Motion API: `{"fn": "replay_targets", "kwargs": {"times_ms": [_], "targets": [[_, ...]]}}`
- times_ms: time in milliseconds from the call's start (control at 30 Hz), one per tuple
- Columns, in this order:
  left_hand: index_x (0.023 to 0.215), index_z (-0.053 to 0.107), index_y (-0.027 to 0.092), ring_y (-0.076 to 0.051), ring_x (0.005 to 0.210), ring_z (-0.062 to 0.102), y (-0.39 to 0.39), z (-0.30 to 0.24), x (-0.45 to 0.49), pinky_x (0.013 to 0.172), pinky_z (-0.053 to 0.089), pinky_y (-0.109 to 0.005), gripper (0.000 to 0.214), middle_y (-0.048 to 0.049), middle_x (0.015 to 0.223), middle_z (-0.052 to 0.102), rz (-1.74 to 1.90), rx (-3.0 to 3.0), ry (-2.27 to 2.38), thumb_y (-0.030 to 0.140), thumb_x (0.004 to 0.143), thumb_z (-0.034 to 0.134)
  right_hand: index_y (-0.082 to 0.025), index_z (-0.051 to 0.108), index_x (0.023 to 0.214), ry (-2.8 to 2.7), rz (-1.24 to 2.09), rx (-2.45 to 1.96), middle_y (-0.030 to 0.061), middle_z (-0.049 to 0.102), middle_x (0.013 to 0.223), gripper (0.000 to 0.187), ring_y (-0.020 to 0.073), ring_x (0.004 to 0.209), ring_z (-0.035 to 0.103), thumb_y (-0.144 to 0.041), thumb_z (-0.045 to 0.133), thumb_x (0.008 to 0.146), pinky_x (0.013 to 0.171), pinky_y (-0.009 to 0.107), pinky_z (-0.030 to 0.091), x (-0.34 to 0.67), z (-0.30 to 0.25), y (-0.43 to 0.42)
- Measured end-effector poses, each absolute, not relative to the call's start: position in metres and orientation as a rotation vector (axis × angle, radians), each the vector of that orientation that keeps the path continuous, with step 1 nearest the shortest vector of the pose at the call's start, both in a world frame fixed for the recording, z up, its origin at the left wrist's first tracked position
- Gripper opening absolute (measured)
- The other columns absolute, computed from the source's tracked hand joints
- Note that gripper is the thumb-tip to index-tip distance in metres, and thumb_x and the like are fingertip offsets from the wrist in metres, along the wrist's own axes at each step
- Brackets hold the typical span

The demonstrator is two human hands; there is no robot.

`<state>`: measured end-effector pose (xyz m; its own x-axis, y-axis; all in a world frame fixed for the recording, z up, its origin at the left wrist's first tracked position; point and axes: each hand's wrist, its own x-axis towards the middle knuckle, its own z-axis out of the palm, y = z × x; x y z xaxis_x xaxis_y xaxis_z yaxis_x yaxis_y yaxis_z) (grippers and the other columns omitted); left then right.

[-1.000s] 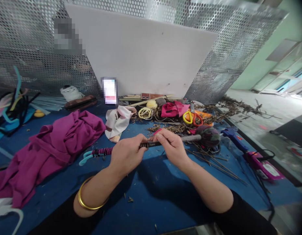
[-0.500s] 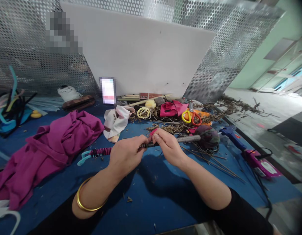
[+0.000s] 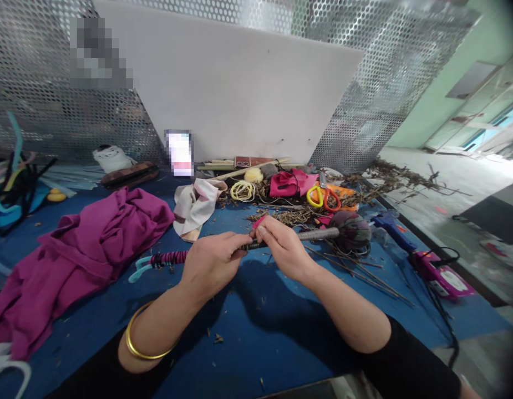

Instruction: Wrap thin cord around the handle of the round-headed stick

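Observation:
A long thin rod point(image 3: 314, 235) lies across the middle of the blue table point(image 3: 256, 338), held level just above it. Its left part is wound with pink and black yarn point(image 3: 171, 257) and ends in a teal tip. My left hand point(image 3: 210, 263) is closed round the rod's middle. My right hand point(image 3: 281, 246) pinches the rod just to the right of it, the fingertips of both hands almost touching. A dark ball of yarn point(image 3: 351, 229) sits at the rod's right end.
A magenta cloth point(image 3: 73, 255) is heaped at the left. Yellow-handled scissors point(image 3: 320, 197), a pink pouch point(image 3: 289, 184), yellow cord and dry twigs crowd the back. A blue glue gun point(image 3: 410, 249) lies at the right. A white board leans on perforated metal behind.
Both hands stay closed on the rod and have hardly shifted. The view has drifted slightly, so everything sits a little to the left and higher.

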<state>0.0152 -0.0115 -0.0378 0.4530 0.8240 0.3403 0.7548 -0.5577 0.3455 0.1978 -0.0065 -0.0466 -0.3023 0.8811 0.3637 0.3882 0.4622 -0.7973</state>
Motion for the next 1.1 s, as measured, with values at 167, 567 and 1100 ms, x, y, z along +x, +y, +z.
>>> {"fn": "replay_targets", "kwargs": {"times_ms": [167,567,1100], "targets": [[0.097,0.073,0.025,-0.017,0.084,0.07,-0.01,-0.04,0.015,0.071,0.049,-0.026,0.026,0.0006,0.096,0.076,0.757,2.554,1.331,0.016,0.083,0.053,-0.021,0.047,0.075,-1.914,0.741,-1.05,0.0014,0.055,0.081,0.025,0.0136,0.078,0.054,-0.024,0.036,0.097,0.074,0.026,0.041,0.197,-0.048,-0.007],[0.099,0.074,0.023,-0.021,0.091,0.07,-0.002,-0.029,0.0,0.082,0.052,-0.031,0.025,-0.0025,0.099,0.076,0.872,2.432,1.454,0.023,0.083,0.055,-0.017,0.059,0.069,-1.189,1.311,-0.984,-0.0001,0.062,0.078,0.025,0.006,0.047,0.051,-0.038,0.064,0.081,0.048,0.022,0.042,0.259,-0.011,0.009],[0.095,0.076,0.029,-0.025,0.091,0.07,0.014,-0.013,-0.031,0.086,0.053,-0.037,0.024,-0.001,0.097,0.076,0.76,2.3,1.572,0.031,0.075,0.061,-0.018,0.063,0.071,-1.045,0.71,-1.264,-0.0003,0.057,0.06,0.036,0.0053,0.036,0.035,-0.053,0.068,0.072,0.031,0.021,0.025,0.378,-0.029,0.042]]}}
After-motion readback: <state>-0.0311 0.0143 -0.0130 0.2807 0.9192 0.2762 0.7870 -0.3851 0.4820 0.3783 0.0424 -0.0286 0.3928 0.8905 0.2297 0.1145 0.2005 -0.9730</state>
